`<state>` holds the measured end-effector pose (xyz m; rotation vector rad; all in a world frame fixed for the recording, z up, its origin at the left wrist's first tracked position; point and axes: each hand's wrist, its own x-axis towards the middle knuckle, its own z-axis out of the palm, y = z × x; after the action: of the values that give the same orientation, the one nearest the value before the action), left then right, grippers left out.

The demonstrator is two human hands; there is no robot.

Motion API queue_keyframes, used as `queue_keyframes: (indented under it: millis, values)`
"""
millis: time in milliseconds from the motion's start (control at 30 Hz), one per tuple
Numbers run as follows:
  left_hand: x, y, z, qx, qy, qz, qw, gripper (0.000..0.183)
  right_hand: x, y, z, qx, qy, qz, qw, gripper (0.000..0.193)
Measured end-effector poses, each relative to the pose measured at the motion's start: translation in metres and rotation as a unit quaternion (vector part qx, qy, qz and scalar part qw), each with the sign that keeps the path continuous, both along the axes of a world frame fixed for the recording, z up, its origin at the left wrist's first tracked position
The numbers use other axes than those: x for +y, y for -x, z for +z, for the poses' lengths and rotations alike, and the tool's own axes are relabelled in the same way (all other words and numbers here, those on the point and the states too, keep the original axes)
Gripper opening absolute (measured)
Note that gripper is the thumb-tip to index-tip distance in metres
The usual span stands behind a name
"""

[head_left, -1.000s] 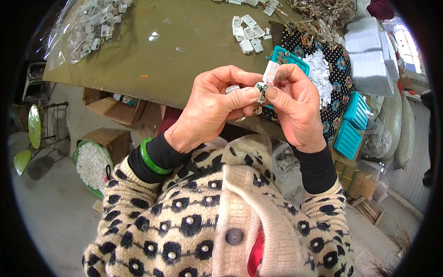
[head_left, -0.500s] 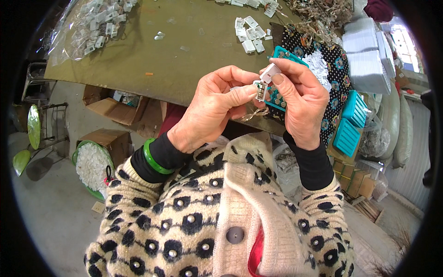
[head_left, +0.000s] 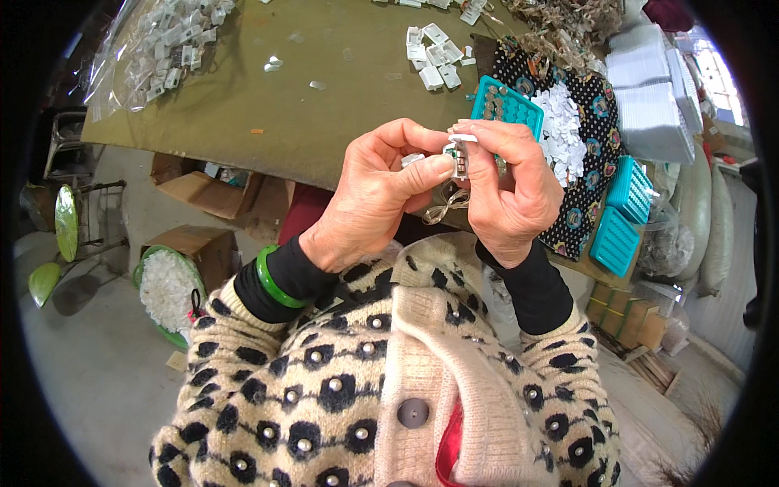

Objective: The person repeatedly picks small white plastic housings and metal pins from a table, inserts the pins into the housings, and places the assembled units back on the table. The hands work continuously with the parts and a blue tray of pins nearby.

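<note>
My left hand (head_left: 375, 180) pinches a small white battery box (head_left: 460, 165) between thumb and fingers; its open face shows metallic cells and a bit of green. At the upper edge of the box, my right hand (head_left: 518, 180) holds a white cover (head_left: 463, 138), tilted and seen nearly edge-on. Whether the cover has caught on the box I cannot tell. A thin looped wire (head_left: 445, 208) hangs below the box. Just beyond my right hand lies a teal tray (head_left: 529, 116) with round metal button cells (head_left: 493, 104) in its left part.
White covers (head_left: 561, 134) lie heaped on a dark patterned cloth (head_left: 596, 122). White battery cases (head_left: 434, 55) sit at the table's far side, and a clear bag (head_left: 174, 49) of similar pieces at far left. Stacked teal trays (head_left: 614, 239) and white trays (head_left: 649, 105) stand right.
My right hand has moved left and slightly down, bringing the cover against the top of the battery box. The cover has turned edge-on. More of the teal tray shows.
</note>
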<state>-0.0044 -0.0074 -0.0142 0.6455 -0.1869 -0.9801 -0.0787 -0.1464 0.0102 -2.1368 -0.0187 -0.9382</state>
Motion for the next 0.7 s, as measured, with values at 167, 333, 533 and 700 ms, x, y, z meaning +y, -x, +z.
queue_keyframes:
  millis: [167, 333, 533, 700]
  values:
    - [-0.005, 0.001, 0.002, 0.047, -0.006, 0.005, 0.999, 0.015, -0.002, 0.008, 0.005, 0.059, -0.093, 0.069, 0.992, 0.029]
    - [-0.012, 0.004, -0.001, 0.1, 0.026, -0.018, 0.994, 0.012, -0.005, 0.013, -0.004, 0.042, 0.009, 0.064, 0.997, 0.031]
    - [-0.017, 0.013, -0.009, 0.165, 0.04, -0.068, 0.983, 0.014, -0.001, 0.006, -0.027, -0.075, 0.059, 0.016, 0.995, 0.024]
    - [-0.019, 0.02, -0.009, 0.156, 0.019, -0.063, 0.985, 0.019, 0.004, 0.004, -0.027, -0.111, 0.077, -0.025, 0.991, 0.022]
